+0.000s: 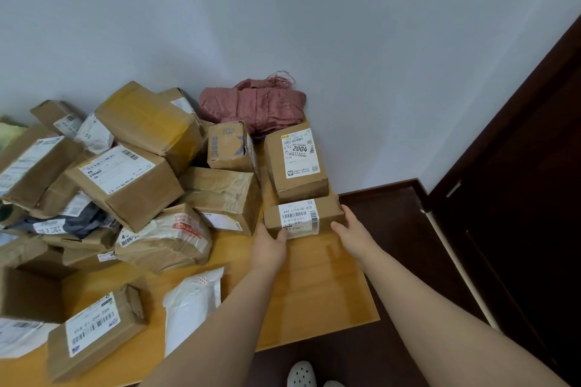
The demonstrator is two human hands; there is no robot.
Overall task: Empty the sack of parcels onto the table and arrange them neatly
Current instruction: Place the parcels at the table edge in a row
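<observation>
L grip (pixel 270 245) & R grip (pixel 349 229) clasp box (pixel 301 217) at its sides, by worktop (pixel 314 292) R edge. Behind, big box (pixel 295 160) touches it; pile (pixel 135 166) crowds L. Bare wood in front.

A pale wall (pixel 345 25) rises behind. A dark wooden door (pixel 518 198) stands at right. A white perforated shoe (pixel 301 374) rests on the dark floor (pixel 393 229).

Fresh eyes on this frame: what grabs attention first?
A jumbled heap of cardboard parcels covers the left of the table. At the table's right edge, the left hand and right hand hold a small labelled box just in front of a box marked 2004. A crumpled pink sack lies behind them in the back corner, against the wall.
</observation>
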